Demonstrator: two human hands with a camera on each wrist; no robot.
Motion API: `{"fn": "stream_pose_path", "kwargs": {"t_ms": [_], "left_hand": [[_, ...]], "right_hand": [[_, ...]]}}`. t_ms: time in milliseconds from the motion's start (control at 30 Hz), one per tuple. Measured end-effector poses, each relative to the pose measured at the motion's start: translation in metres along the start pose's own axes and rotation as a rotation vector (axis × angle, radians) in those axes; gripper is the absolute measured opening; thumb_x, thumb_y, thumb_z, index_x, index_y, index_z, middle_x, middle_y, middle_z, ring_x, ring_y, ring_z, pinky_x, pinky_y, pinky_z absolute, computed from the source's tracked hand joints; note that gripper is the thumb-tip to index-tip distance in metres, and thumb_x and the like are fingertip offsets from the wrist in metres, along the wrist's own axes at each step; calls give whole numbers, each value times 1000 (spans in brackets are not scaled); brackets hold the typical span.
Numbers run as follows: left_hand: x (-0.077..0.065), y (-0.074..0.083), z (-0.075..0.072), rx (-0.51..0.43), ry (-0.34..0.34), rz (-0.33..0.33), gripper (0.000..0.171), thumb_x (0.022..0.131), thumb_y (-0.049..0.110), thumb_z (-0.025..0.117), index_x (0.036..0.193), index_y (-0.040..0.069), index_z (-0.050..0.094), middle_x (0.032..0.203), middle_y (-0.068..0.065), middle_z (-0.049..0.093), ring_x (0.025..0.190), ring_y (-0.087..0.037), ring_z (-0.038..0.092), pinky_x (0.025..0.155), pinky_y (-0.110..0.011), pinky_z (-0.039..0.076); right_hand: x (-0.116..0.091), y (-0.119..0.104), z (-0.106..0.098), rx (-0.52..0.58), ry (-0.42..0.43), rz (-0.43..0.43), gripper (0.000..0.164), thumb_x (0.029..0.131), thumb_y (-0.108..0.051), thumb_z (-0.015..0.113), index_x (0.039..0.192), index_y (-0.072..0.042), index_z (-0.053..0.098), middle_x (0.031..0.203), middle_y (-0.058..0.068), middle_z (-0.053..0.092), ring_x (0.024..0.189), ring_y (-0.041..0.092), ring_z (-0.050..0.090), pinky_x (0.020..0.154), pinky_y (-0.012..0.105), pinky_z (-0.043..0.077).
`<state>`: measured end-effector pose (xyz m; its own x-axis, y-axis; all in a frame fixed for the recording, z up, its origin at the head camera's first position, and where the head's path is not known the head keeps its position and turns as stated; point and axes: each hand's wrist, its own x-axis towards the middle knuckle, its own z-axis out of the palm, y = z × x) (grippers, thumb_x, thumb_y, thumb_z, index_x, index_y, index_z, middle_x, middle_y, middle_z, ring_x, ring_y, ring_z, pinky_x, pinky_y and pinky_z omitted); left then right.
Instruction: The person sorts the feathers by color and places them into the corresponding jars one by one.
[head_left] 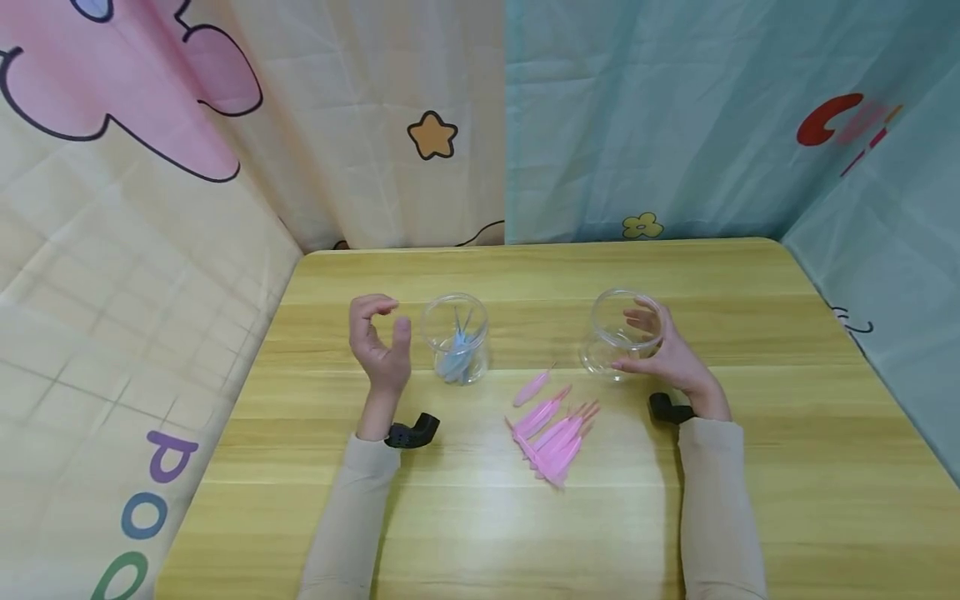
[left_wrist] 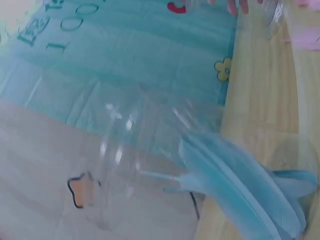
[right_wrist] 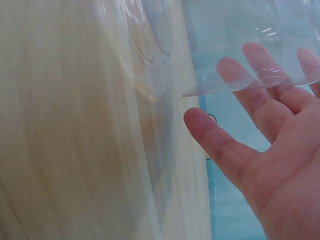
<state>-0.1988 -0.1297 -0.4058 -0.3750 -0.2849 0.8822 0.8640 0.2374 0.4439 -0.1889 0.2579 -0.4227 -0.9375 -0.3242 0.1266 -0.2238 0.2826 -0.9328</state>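
In the head view a clear jar (head_left: 463, 383) stands upright on the table with several light-blue feathers (head_left: 456, 360) inside. My left hand (head_left: 381, 346) hovers just left of that jar, its fingers loosely bent and nothing held. The blue feathers (left_wrist: 235, 190) show large through the jar wall in the left wrist view. Farther right stands a second clear jar (head_left: 600, 358) with no feathers visible in it. Around its right side is my right hand (head_left: 667, 354), thumb in front and fingers behind. The right wrist view shows these fingers spread, the thumb apart from the wall.
Several pink feathers (head_left: 551, 442) lie in a loose fan on the wooden table (head_left: 480, 533), between the arms. One pink feather (head_left: 532, 388) lies slightly apart toward the back. Printed curtains (head_left: 375, 108) hang behind the table and at both sides.
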Motion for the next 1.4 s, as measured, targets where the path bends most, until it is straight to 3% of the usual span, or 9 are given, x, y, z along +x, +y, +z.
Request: {"fn": "stream_pose_path", "kwargs": {"t_ms": [33, 100, 167, 300, 400, 467, 600, 867, 1400], "left_hand": [[0, 7, 3, 8, -58, 61, 45, 89, 36, 63, 84, -9, 58, 81, -16, 58, 78, -23, 53, 74, -28, 42], [-4, 21, 7, -17, -268, 121, 33, 91, 28, 63, 79, -3, 62, 75, -9, 61, 71, -18, 55, 69, -25, 45], [-14, 29, 8, -36, -540, 93, 22, 91, 23, 64, 82, 4, 66, 76, -3, 63, 69, -15, 56, 66, -24, 47], [-41, 34, 3, 56, -990, -153, 15, 87, 24, 71, 95, 11, 71, 80, 9, 61, 72, -9, 55, 63, -26, 48], [-61, 33, 0, 155, -1182, -318, 24, 83, 29, 74, 102, 13, 72, 75, 15, 56, 67, -6, 52, 58, -24, 46], [-69, 32, 0, 207, -1263, -378, 30, 84, 35, 72, 106, 15, 71, 72, 16, 53, 63, -4, 50, 55, -20, 43], [-76, 29, 2, 289, -1341, -421, 32, 88, 38, 67, 113, 18, 69, 70, 16, 51, 60, -1, 46, 53, -20, 41], [-82, 24, 6, 368, -1387, -341, 23, 89, 34, 67, 108, 21, 70, 74, 11, 48, 67, -4, 44, 56, -20, 38], [-90, 19, 5, 325, -1352, -345, 9, 87, 34, 69, 89, 25, 70, 72, 15, 45, 65, -3, 44, 55, -19, 38]], "right_hand": [[0, 1, 0, 3, 1, -1, 99, 71, 8, 78, 143, 1, 10, 140, 34, 29, 130, 51, 24, 97, 70, 21], [0, 2, -1, 10, 7, -1, 99, 71, 9, 78, 143, 2, 10, 140, 35, 28, 130, 51, 24, 97, 71, 20], [1, 1, -1, 11, 9, 2, 100, 70, 10, 78, 143, 3, 10, 140, 36, 27, 130, 51, 24, 96, 71, 20], [1, -1, 1, 0, 11, 15, 100, 70, 8, 79, 143, 3, 10, 140, 35, 28, 130, 50, 25, 97, 71, 20], [1, -2, 1, -4, 10, 21, 99, 71, 7, 79, 143, 1, 11, 141, 34, 29, 130, 49, 25, 97, 71, 20], [1, -1, 1, 0, 9, 18, 99, 71, 7, 79, 143, 1, 11, 141, 34, 28, 130, 49, 25, 97, 71, 19], [2, 2, 0, 8, 9, 9, 99, 70, 8, 78, 144, -2, 12, 141, 34, 27, 131, 49, 24, 98, 71, 19], [1, 2, 0, -1, 7, 14, 100, 70, 7, 79, 144, 0, 11, 141, 34, 28, 131, 49, 25, 97, 71, 20], [0, 2, 0, -10, -1, 24, 98, 73, 4, 79, 144, -1, 11, 142, 33, 28, 132, 48, 24, 98, 69, 21]]}}
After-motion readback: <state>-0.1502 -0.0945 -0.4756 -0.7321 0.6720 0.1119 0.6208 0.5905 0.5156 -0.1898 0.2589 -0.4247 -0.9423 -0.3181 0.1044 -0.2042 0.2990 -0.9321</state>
